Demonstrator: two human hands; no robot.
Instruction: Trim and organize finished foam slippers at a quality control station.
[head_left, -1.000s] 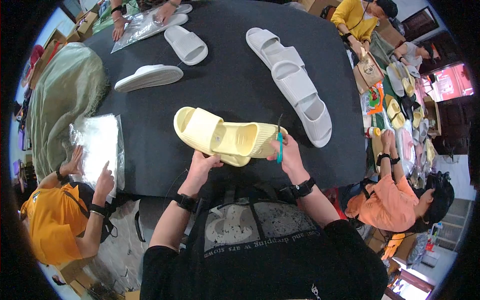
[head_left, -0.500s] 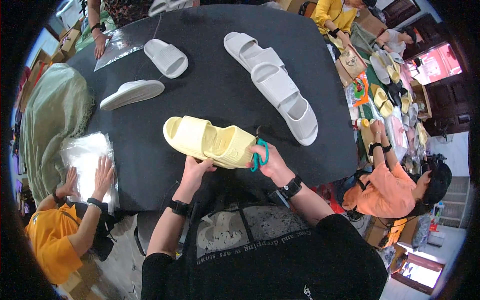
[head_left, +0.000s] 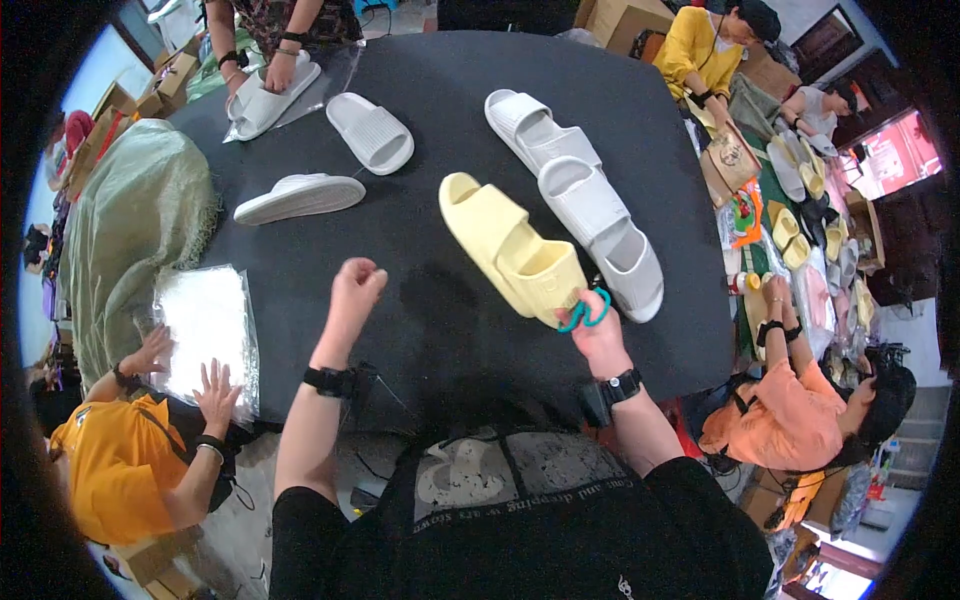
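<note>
My right hand (head_left: 597,335) is closed on the lower end of a pair of pale yellow slide sandals (head_left: 490,232), which appear nested, one over the other. Teal loops (head_left: 584,311), like the handles of small scissors, hang round the same fingers; any blades are hidden. The yellow slides lie slantwise beside a line of overlapping light grey slides (head_left: 590,200) on the black table. Off to the left, my left hand (head_left: 357,285) is raised with its fingers curled, and no object shows in it.
Left of centre, one grey slide (head_left: 370,135) lies sole down and another grey slide (head_left: 300,198) on its side. A co-worker's hands press clear plastic bags (head_left: 205,330) at the left edge. At the far left, another person handles a grey slide (head_left: 270,100). Co-workers line the cluttered right-hand table.
The yellow slides have moved right, next to the grey line, and turned steeper. My left hand has let go of them and drawn away left. The far person now handles a grey slide.
</note>
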